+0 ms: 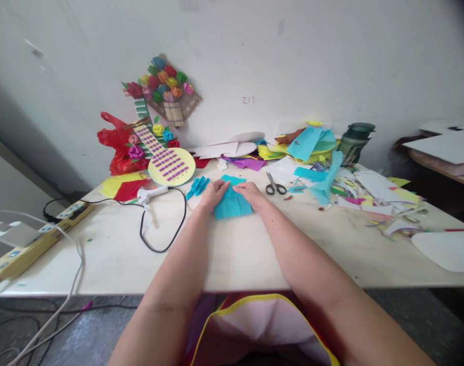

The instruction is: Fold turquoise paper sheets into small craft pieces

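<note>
A sheet of blue crepe paper [234,206] is held just above the tabletop, mid-table. My left hand [215,192] pinches its upper left side, thumb and fingers closed. On the upper right, my right hand [249,193] pinches the same paper. The two hands are a short way apart, and the paper hangs toward me between them. Just left of my left hand lies a blue crepe paper flower [197,187]. Black-handled scissors [275,186] rest to the right of my right hand.
A white hot glue gun [152,193] with a looping black cord lies left, near a power strip [44,241]. A yellow disc craft [172,166] leans behind it. Paper scraps [380,189] cover the right side, near a dark green bottle [356,144]. Coloured sheets [250,163] lie along the wall.
</note>
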A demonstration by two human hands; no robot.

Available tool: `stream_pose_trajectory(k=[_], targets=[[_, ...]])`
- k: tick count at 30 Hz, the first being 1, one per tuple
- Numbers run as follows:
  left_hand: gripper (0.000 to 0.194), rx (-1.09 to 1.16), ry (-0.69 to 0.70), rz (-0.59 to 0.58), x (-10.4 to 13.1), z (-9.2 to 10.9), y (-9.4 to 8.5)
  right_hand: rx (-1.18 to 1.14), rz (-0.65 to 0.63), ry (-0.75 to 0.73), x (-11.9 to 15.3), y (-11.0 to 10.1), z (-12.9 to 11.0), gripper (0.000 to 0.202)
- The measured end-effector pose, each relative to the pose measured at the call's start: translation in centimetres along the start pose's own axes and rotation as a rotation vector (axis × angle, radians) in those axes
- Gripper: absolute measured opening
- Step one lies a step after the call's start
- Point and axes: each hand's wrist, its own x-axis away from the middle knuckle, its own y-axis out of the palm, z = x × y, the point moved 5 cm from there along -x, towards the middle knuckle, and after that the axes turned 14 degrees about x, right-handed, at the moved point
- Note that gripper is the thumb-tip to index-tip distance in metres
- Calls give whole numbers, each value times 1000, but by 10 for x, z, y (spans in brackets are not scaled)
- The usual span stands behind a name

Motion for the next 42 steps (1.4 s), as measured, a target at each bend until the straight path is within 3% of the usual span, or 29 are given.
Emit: stream_pose_trajectory(k=[6,12,21,32,42], targets=[[43,179,-113,-56,4,-5,3,7,-14,-14,2,1,-3,28],[44,229,-109,-35,3,-11,2,69,-8,-66,6,0,-12,34],[44,270,-137,7,2,-15,-2,39,-41,-19,3,-1,-5,35],[42,494,-319,-60,9,-24,0,-38,-37,-2,2,-2,-2,35],[45,327,-237,-110,6,-19,2,24,70,-75,2,-5,-10,31]])
